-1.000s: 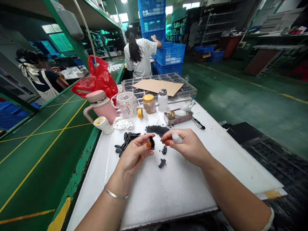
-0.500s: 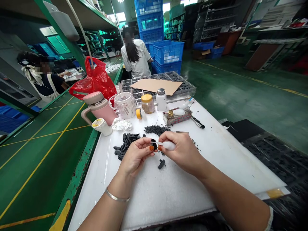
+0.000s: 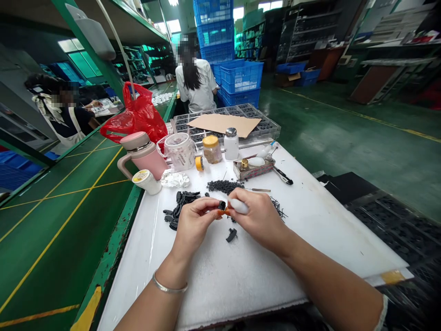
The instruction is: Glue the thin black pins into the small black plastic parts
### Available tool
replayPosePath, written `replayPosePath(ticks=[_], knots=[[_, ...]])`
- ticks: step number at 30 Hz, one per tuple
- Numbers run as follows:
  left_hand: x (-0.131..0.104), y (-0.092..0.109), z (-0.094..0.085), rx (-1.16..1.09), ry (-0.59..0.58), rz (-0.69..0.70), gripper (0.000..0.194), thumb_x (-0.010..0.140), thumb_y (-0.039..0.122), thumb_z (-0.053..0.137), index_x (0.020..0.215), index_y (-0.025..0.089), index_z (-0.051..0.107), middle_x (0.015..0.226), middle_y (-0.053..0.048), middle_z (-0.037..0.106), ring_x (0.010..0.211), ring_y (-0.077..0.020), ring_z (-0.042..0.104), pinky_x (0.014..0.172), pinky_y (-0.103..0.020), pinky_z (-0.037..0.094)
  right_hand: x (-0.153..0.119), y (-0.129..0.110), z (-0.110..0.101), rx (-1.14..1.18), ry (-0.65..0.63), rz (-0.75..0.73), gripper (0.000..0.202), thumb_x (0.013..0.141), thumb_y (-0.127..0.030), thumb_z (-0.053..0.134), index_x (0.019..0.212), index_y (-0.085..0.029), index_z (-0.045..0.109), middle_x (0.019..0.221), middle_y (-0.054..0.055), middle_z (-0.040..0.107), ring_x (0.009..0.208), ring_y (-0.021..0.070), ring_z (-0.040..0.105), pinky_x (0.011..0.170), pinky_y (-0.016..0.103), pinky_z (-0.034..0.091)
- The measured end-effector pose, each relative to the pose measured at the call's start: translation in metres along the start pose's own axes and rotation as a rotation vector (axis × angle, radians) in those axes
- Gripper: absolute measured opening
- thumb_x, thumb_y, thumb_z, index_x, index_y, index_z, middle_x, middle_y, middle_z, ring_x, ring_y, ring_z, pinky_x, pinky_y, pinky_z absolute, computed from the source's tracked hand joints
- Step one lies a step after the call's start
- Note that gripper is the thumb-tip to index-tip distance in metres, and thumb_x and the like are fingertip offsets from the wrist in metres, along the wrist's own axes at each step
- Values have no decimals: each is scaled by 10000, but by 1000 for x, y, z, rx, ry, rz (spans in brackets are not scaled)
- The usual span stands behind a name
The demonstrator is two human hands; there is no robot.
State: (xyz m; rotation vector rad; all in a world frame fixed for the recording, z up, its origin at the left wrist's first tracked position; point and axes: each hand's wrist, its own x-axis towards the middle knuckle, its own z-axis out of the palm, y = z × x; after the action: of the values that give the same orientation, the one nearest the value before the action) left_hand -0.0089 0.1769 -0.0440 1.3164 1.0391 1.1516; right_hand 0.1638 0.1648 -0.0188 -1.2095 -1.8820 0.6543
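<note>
The white, smooth-topped worktop (image 3: pixel 213 280), its left edge running beside a green belt (image 3: pixel 58 230), looks much the same as a second ago. The change is at its middle: the hands, well apart then, have come together.

The bare right hand (image 3: pixel 260 216) is curled nearly shut around a small white squeeze bottle (image 3: pixel 238 206) with a rounded body, its thumb and forefinger drawn close to the left fingertips. The bare left hand (image 3: pixel 196 218) pinches a small, glossy black piece (image 3: pixel 222 205) between thumb and fingers, above the worktop.

Towards the left edge lies a heap of curved matt-black parts (image 3: pixel 182 202); farther from the near edge, around the middle, spreads a heap of tiny black rings (image 3: pixel 223 186). A thin metal tool (image 3: pixel 261 190), out of sight a second ago, now shows to the right of the rings. Between the hands and the near edge rests one loose curved black part (image 3: pixel 231 236).

Half a second ago a slim white nozzle crossed the black piece; now the piece is turned differently, and whether the tip touches it cannot be told. The work seems to have passed from bringing the two together to close fingertip handling.
</note>
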Motion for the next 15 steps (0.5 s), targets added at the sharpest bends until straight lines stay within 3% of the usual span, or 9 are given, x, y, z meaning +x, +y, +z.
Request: replayPosePath(ticks=[3,7,11,15], knots=[[1,-1,-1,-102,-26,-58,144,686,200,760,822,157,737,811,-38,669,688,-144,618,642,-248,526,4,2,-4,177,-16,110,95,771,-184,641,767,-199,548,702,-37,625,654,126,558,605,213,392],[1,-2,-2,-175,-62,-112,164,674,197,777,823,141,741,785,-48,685,680,-135,617,628,-223,511,7,3,-5,327,-27,123,134,738,-151,654,777,-195,533,725,-34,636,685,139,573,658,234,433],[1,-1,-4,-241,-28,-178,194,643,208,799,813,138,739,752,-49,693,655,-139,617,654,-249,519,4,1,-1,298,-35,100,125,744,-166,663,753,-193,542,720,-27,626,685,142,571,653,237,428],[0,1,-4,-152,9,-73,145,643,188,788,776,153,740,751,-34,666,674,-146,619,652,-254,522,3,0,2,226,-7,58,149,758,-216,684,718,-190,543,675,-33,597,641,129,542,611,224,398]])
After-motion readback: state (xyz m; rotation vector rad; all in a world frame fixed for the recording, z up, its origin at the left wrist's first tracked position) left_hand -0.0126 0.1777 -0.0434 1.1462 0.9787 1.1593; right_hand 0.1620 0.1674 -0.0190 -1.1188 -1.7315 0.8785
